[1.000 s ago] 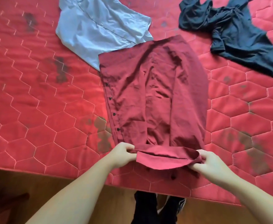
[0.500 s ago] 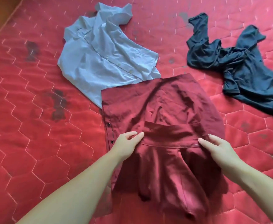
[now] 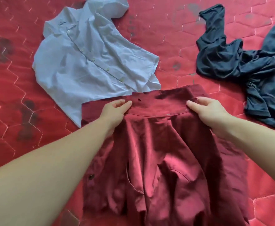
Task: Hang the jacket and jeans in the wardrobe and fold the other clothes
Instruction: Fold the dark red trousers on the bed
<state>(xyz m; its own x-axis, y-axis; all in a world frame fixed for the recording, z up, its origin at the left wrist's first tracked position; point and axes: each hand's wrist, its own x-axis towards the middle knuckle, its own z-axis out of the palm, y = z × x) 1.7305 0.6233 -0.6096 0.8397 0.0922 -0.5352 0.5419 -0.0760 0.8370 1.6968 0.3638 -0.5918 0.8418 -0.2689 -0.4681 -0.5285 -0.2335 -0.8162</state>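
Both hands, left (image 3: 115, 108), right (image 3: 208, 108), fingers curled, gripping maroon shirt (image 3: 166, 152) folded edge

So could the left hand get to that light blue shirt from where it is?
Probably yes: the light blue shirt lies just beyond the left hand, nothing between them, though that hand now holds the maroon shirt.

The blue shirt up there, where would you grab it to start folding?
Probably at the shoulders beside the collar, one hand each side, reaching from its near-right hem side. The blue shirt lies front up, buttoned, collar at far left, fairly flat, so lifting the shoulders should let it hang straight. Both hands are busy with the red shirt.
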